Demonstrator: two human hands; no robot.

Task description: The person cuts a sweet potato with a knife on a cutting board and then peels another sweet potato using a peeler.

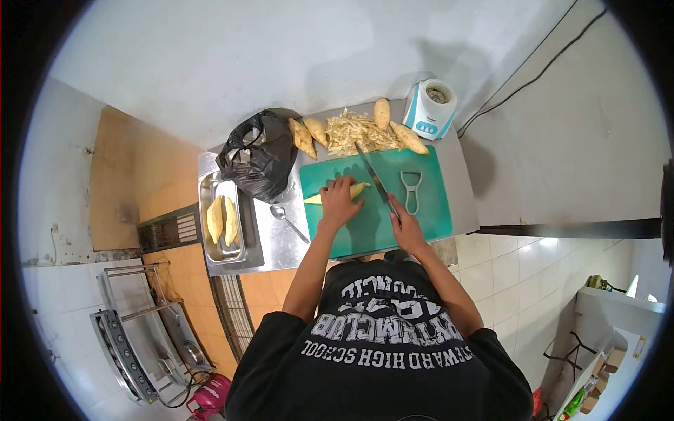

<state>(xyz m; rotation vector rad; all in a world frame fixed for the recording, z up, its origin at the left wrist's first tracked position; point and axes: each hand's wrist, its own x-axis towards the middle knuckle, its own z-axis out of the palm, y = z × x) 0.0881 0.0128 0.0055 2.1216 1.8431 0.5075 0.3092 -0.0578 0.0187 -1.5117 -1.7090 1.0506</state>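
My left hand (340,199) presses down on a peeled sweet potato (358,189) that lies on the green cutting board (337,244). The sweet potato's two ends stick out from under the hand; its middle is hidden. In my right hand (405,223) is the handle of a kitchen knife (373,172). Its blade slants up and left across the board, its tip close to the heap of peelings (354,133). To the right of the blade, a white peeler (411,191) rests on the board.
Unpeeled sweet potatoes (302,137) flank the peelings. A black plastic bag (260,158) and a spoon (288,221) lie left of the board. Two peeled sweet potatoes (230,221) sit in a metal tray (242,254). A blender base (430,111) stands at back right.
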